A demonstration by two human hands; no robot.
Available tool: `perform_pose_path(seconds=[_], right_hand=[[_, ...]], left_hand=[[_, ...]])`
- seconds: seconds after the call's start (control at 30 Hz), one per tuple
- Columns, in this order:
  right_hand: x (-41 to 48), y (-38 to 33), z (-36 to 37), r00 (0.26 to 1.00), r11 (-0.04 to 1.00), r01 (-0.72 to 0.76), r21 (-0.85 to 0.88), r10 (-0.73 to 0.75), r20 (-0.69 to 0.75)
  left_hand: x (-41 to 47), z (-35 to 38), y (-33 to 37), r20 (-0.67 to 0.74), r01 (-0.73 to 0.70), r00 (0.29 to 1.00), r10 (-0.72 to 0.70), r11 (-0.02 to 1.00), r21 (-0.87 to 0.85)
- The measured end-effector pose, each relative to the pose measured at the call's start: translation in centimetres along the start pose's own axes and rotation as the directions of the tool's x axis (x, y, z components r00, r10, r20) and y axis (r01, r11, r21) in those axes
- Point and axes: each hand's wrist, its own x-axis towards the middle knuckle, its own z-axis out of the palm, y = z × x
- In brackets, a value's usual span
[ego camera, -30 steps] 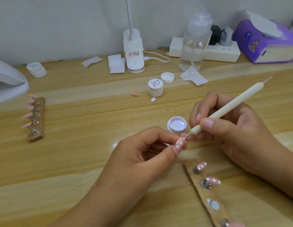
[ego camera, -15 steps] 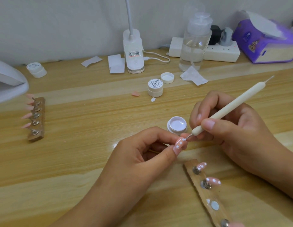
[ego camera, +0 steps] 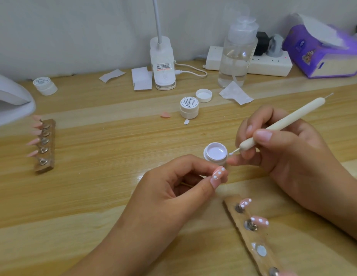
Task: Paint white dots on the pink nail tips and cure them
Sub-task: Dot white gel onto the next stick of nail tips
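A moment ago the thin end of the dotting stick (ego camera: 281, 122) was touching the pink nail tip (ego camera: 219, 173). Now the stick has come off the nail and moved up to the little open pot of white paint (ego camera: 215, 153). Its end sits right by the rim of the pot, not inside it.

The right hand (ego camera: 293, 156) holds the stick like a pencil, with the thumb and fingers curled round it. The left hand (ego camera: 173, 188) pinches the nail tip between the thumb and first finger, just in front of the pot and above the counter (ego camera: 113, 156). The nail shows three white dots in a row.

This likely means the stick needs more paint, so this nail may get more dots. The wooden strip (ego camera: 253, 239) near the right arm has two dotted nails (ego camera: 260, 221) on it and some bare studs. Another strip (ego camera: 45, 145) with plain pink nails lies far to the left by the white lamp (ego camera: 10, 98). So I think plenty of dotting is left, and the curing comes later
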Motion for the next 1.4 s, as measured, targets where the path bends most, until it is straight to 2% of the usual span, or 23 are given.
perform_pose_path(seconds=[0.17, 0.37, 0.5, 0.57, 0.63, 0.73, 0.9, 1.13, 1.23, 1.4], right_hand=[[0.3, 0.0, -0.3, 0.997, 1.0, 0.023, 0.012, -0.022, -0.08], [0.3, 0.3, -0.3, 0.997, 0.999, 0.039, -0.021, -0.04, -0.071], [0.4, 0.2, -0.3, 0.998, 0.999, 0.029, -0.033, -0.03, -0.058], [0.3, 0.2, -0.4, 0.997, 0.999, 0.026, -0.04, -0.029, -0.074], [0.3, 0.1, -0.4, 0.995, 0.999, 0.021, -0.049, -0.026, -0.093], [0.3, 0.0, -0.3, 0.993, 0.999, 0.019, -0.048, -0.024, -0.116], [0.2, -0.1, -0.3, 0.989, 0.998, 0.02, -0.058, -0.028, -0.146], [0.1, -0.2, -0.2, 0.99, 0.997, 0.016, -0.072, -0.025, -0.137], [0.1, -0.2, -0.1, 0.991, 0.997, 0.015, -0.073, -0.024, -0.129], [0.2, -0.2, -0.2, 0.991, 0.998, 0.014, -0.069, -0.023, -0.133]], left_hand=[[0.0, 0.0, -0.2, 0.05, -0.022, 0.998, 0.023, 0.999, -0.024], [0.0, 0.0, -0.2, 0.089, -0.013, 0.996, 0.021, 0.996, -0.092], [-0.3, 0.0, -0.1, 0.089, -0.04, 0.995, 0.047, 0.996, -0.075], [-0.4, 0.1, 0.1, 0.07, -0.095, 0.993, 0.096, 0.995, -0.02], [-0.8, 0.3, 0.4, 0.033, -0.233, 0.972, 0.231, 0.968, 0.091], [-1.7, 0.6, 0.8, 0.015, -0.385, 0.919, 0.393, 0.892, 0.235], [-2.9, 2.0, 0.9, 0.112, -0.532, 0.83, 0.547, 0.716, 0.451], [-2.7, 3.0, 0.1, 0.236, -0.575, 0.791, 0.564, 0.553, 0.604], [-2.4, 3.4, -0.2, 0.255, -0.582, 0.789, 0.56, 0.545, 0.604], [-2.4, 2.5, -0.5, 0.296, -0.536, 0.835, 0.464, 0.567, 0.625]])
